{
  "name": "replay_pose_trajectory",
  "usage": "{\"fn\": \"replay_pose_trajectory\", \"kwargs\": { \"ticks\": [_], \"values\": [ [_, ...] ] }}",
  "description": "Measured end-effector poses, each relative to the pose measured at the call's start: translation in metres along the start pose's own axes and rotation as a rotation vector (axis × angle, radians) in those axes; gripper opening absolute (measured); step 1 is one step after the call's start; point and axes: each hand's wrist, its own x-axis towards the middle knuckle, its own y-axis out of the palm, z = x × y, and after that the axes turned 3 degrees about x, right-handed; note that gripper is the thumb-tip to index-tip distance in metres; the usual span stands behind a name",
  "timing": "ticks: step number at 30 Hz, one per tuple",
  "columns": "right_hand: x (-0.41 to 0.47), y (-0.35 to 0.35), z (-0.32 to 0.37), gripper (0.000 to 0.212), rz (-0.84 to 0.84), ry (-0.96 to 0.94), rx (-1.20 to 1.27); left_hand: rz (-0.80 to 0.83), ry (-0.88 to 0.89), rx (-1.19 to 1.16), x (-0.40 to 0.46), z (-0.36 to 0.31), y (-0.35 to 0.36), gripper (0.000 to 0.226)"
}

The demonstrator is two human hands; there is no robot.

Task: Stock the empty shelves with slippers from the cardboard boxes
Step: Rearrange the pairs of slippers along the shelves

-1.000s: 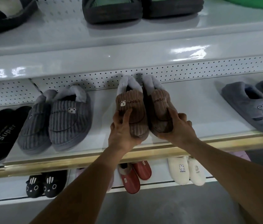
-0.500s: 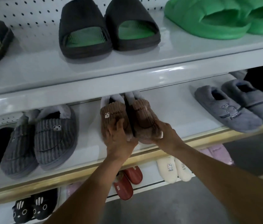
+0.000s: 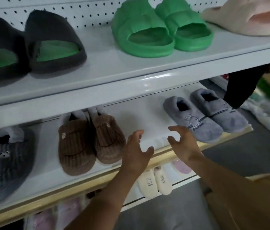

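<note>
- The brown slippers [image 3: 89,140], 1 pair with pale fleece cuffs, sit side by side on the middle shelf [image 3: 149,123], toes pointing toward the near gold-trimmed edge. The left slipper's toe lies close to that edge.
- The left hand [image 3: 135,153] hovers just right of the pair, fingers spread and relaxed, gripping nothing. I cannot tell whether it touches the right slipper's side or hangs just clear of it.
- The right hand [image 3: 183,143] is likewise released and empty, fingers loosely splayed above the bare stretch of shelf between the brown pair and the grey-blue slippers [image 3: 204,117] farther right.
- Left of the brown pair lies a dark grey ribbed slipper [image 3: 3,161] with a small bear patch.
- On the upper shelf [image 3: 131,67] stand 2 black slides [image 3: 31,45] with green insoles, 2 green slides [image 3: 160,29] and a cream plush slipper [image 3: 250,17] at far right.
- Below, cream slippers [image 3: 155,181] and pinkish pairs show on the lower shelf; a cardboard box [image 3: 253,205] fills the near right corner.
- Judgement: this pair looks placed, and the open gap to its right seems the next slot to fill.
- Risk: the left hand is so near the pair that a careless sweep could knock it askew or nudge the left slipper over the front edge. A hasty reach toward the box could also brush the grey-blue pair.
</note>
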Motion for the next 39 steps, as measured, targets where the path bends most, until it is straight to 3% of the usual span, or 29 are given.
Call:
{"fn": "replay_pose_trajectory", "kwargs": {
  "ticks": [6, 9, 12, 15, 18, 23, 28, 33, 39],
  "values": [
    [0.051, -0.077, -0.070, 0.028, -0.143, -0.042, -0.081, 0.012, -0.056, -0.087, 0.023, -0.050, 0.086, 0.059],
    [0.075, -0.121, -0.107, 0.033, -0.159, -0.035, -0.274, -0.010, -0.070, -0.117, 0.039, -0.074, 0.130, 0.075],
    [0.098, -0.158, -0.134, 0.060, -0.120, 0.024, -0.388, -0.035, -0.011, -0.067, 0.053, -0.090, 0.167, 0.097],
    [0.121, -0.180, -0.155, 0.099, 0.064, 0.173, -0.427, -0.049, 0.053, 0.060, 0.068, -0.101, 0.195, 0.108],
    [0.141, -0.190, -0.172, 0.119, 0.161, 0.220, -0.305, -0.034, 0.052, 0.175, 0.082, -0.108, 0.211, 0.114],
    [0.159, -0.183, -0.176, 0.114, 0.202, 0.079, -0.334, -0.032, 0.008, 0.300, 0.110, -0.109, 0.217, 0.110],
    [0.181, -0.180, -0.178, 0.109, 0.190, 0.055, -0.339, 0.045, 0.053, 0.345, 0.148, -0.114, 0.217, 0.113],
    [0.196, -0.181, -0.188, 0.110, 0.152, 0.093, -0.276, 0.068, -0.011, 0.256, 0.186, -0.119, 0.223, 0.116],
    [0.197, -0.181, -0.192, 0.111, 0.193, 0.071, -0.375, 0.021, -0.002, 0.180, 0.194, -0.115, 0.228, 0.118]
  ]
}}
